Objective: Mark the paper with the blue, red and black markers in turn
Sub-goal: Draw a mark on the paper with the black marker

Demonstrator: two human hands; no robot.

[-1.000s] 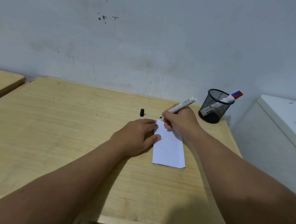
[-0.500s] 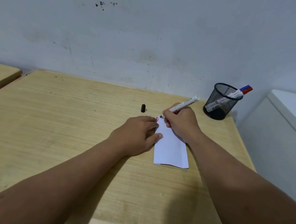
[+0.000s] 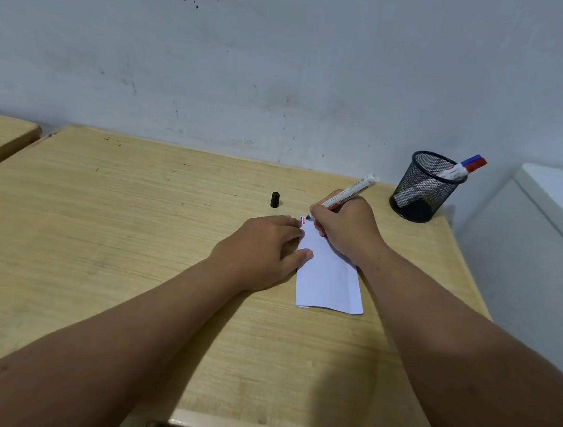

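Pinning the light, floppy paper [image 3: 330, 280] flat on the worktop [image 3: 99, 230], the left hand [image 3: 263, 249] lies open; the right hand [image 3: 344, 226] grips the rigid black marker [image 3: 351, 193] low near its tip at the far corner. Cap [image 3: 275, 199] beyond.

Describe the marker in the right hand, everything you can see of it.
The marker has a white barrel with dark print that includes the word "Permanent", and it looks like plastic. It is uncapped, tilted with its tail up and away toward the mesh cup. The right hand grips its lower part. Its dark tip meets the paper's far left corner, beside small blue and red marks.
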